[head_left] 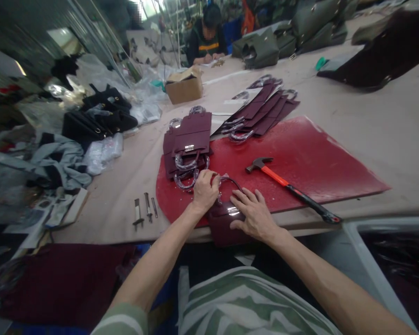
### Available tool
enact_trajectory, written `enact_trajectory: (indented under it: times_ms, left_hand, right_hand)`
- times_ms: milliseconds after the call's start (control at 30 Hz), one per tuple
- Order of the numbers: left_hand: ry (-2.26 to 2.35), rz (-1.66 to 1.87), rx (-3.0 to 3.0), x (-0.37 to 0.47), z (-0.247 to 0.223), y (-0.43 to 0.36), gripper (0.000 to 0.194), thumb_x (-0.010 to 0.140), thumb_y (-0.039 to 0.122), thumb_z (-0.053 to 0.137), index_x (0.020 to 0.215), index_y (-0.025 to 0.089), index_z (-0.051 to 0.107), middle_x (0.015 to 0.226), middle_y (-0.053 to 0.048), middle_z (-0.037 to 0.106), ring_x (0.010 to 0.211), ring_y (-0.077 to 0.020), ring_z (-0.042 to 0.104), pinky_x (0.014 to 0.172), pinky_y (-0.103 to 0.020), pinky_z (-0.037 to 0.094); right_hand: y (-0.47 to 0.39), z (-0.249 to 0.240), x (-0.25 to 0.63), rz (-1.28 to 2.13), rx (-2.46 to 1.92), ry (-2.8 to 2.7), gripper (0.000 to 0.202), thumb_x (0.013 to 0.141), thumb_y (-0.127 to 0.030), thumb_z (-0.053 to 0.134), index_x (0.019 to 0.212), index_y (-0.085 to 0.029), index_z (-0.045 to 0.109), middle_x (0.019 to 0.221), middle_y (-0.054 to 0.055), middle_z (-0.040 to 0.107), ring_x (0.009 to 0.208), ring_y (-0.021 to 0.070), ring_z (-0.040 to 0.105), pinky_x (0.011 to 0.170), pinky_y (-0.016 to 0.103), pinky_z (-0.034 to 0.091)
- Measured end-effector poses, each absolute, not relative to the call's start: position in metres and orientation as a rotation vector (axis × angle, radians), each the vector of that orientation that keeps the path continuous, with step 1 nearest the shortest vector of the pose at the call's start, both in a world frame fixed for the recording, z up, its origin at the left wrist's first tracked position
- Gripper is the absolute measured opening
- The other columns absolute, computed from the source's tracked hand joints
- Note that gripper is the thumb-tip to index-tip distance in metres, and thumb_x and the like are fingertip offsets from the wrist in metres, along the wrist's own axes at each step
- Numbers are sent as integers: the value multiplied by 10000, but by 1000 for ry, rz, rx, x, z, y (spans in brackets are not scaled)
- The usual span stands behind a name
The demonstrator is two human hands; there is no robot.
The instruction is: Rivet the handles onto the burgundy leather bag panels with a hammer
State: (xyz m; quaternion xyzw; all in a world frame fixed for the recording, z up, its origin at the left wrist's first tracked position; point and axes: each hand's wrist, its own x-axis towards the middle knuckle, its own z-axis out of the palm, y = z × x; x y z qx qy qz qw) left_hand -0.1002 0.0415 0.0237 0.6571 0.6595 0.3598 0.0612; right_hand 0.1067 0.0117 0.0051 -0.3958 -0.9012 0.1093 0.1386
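Observation:
At the near edge of the red board [321,163] lies a burgundy bag panel [226,230] with a shiny metal plate and a dark curved bag handle [234,182]. Clear plastic wrap covers part of that handle. My left hand [206,190] is closed, its thumb and fingers pinching at the handle's left side. With fingers spread, my right hand [254,214] rests on the panel's right side. Just beyond my left hand, a stack of burgundy bag panels [193,132] with wrapped handles lies on the board. A claw hammer [282,181] with an orange and black grip lies to the right.
Several metal punches [147,207] lie on the table at left. More burgundy panels [265,109] are fanned out behind the board. Farther back are a cardboard box [184,86], grey-green bags [258,49] and a seated person [207,37]. Black bags [97,116] are piled at left.

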Motion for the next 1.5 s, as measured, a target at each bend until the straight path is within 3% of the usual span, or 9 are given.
enact_trajectory:
  times_ms: [133, 267, 333, 600, 900, 1000, 1100, 1233, 1500]
  left_hand:
    - [1742, 927, 2228, -114, 24, -10, 192, 941, 286, 578, 1086, 186, 654, 1228, -106, 663, 1209, -242, 582, 1079, -419, 441]
    - [1724, 653, 2321, -116, 4, -55, 638, 827, 403, 730, 1372, 151, 514, 1469, -155, 521, 1422, -326, 410, 1219, -566, 255]
    - [1799, 627, 2281, -114, -5, -63, 724, 815, 436, 737, 1420, 139, 472, 1494, -168, 495, 1443, -338, 382, 1228, -591, 219]
    - [1849, 572, 2266, -114, -7, -61, 719, 839, 462, 703, 1439, 140, 474, 1533, -148, 454, 1475, -345, 324, 1237, -606, 185]
    - [1839, 582, 2282, -115, -9, -65, 682, 882, 476, 645, 1451, 147, 460, 1539, -184, 430, 1479, -353, 317, 1218, -634, 211]
    - [1873, 624, 2258, -118, -5, -70, 550, 923, 413, 598, 1406, 167, 504, 1525, -157, 458, 1471, -324, 340, 1225, -613, 230]
    - [1959, 745, 2205, -129, 3, -79, 341, 956, 337, 545, 1259, 196, 613, 1401, -116, 585, 1381, -279, 468, 1215, -541, 303]
    - [2272, 929, 1926, -176, 12, -86, 198, 951, 278, 523, 1019, 209, 695, 1090, -98, 703, 1079, -235, 642, 1017, -412, 499]
    - [2775, 485, 872, -330, 32, -83, 212, 881, 331, 581, 874, 178, 726, 928, -123, 749, 936, -255, 696, 777, -315, 505]
  right_hand:
    - [11, 3, 106, 330, -1182, -2587, 723, 790, -492, 769, 1411, -209, 532, 1520, 99, 447, 1411, 359, 323, 1154, 607, 199]
    - [10, 0, 106, 311, -1198, -2583, 701, 816, -491, 732, 1425, -215, 519, 1526, 89, 441, 1418, 351, 321, 1164, 600, 187]
    - [9, 0, 107, 297, -1207, -2593, 687, 825, -493, 718, 1422, -216, 523, 1522, 86, 447, 1417, 352, 323, 1165, 598, 190]
    - [9, 12, 91, 179, -1080, -2691, 771, 791, -459, 758, 1472, -238, 472, 1572, 94, 364, 1456, 396, 206, 1164, 666, 59]
    - [24, 1, 87, 325, -1000, -2789, 690, 800, -446, 751, 1426, -257, 530, 1545, 88, 411, 1412, 367, 309, 1153, 640, 161]
    - [23, 2, 87, 296, -987, -2795, 673, 812, -424, 737, 1430, -270, 522, 1549, 69, 407, 1409, 354, 319, 1149, 627, 190]
    - [25, -3, 91, 234, -920, -2747, 604, 840, -418, 683, 1408, -271, 543, 1527, 69, 438, 1383, 363, 358, 1114, 636, 243]
    - [35, -23, 93, 168, -802, -2637, 553, 869, -483, 577, 1383, -279, 566, 1478, 83, 498, 1331, 398, 421, 1061, 670, 279]
    - [40, -29, 92, 103, -748, -2602, 583, 886, -537, 502, 1408, -282, 537, 1455, 101, 518, 1307, 413, 448, 1031, 678, 312]
